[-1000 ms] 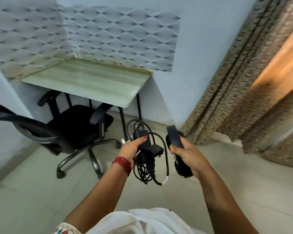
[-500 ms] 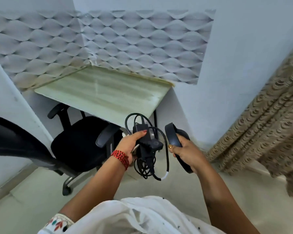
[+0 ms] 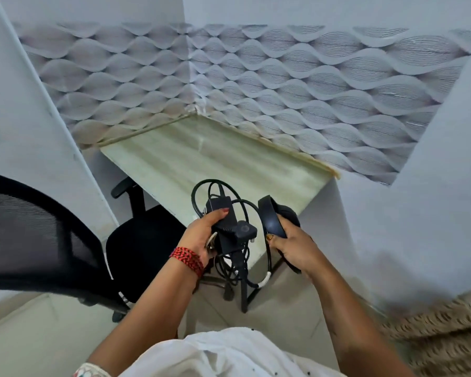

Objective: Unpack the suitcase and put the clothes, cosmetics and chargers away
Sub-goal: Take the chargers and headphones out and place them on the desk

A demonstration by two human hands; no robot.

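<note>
My left hand [image 3: 204, 235] grips a black charger [image 3: 227, 227] with its brick, plug and looped cables hanging below it. My right hand [image 3: 291, 246] holds dark headphones [image 3: 272, 219] by the band, one ear cup showing behind the fingers. Both hands are raised side by side over the near corner of a pale green desk [image 3: 229, 164], whose top is bare. The suitcase is out of view.
A black mesh office chair [image 3: 136, 246] stands left of the desk, its backrest close at my left. Patterned wall panels run behind the desk. A patterned curtain [image 3: 441, 330] hangs at the lower right. Tiled floor lies below.
I have moved closer to the desk and turned left; the desk now sits right under my hands. Both hands keep the same grip on the charger and headphones.
</note>
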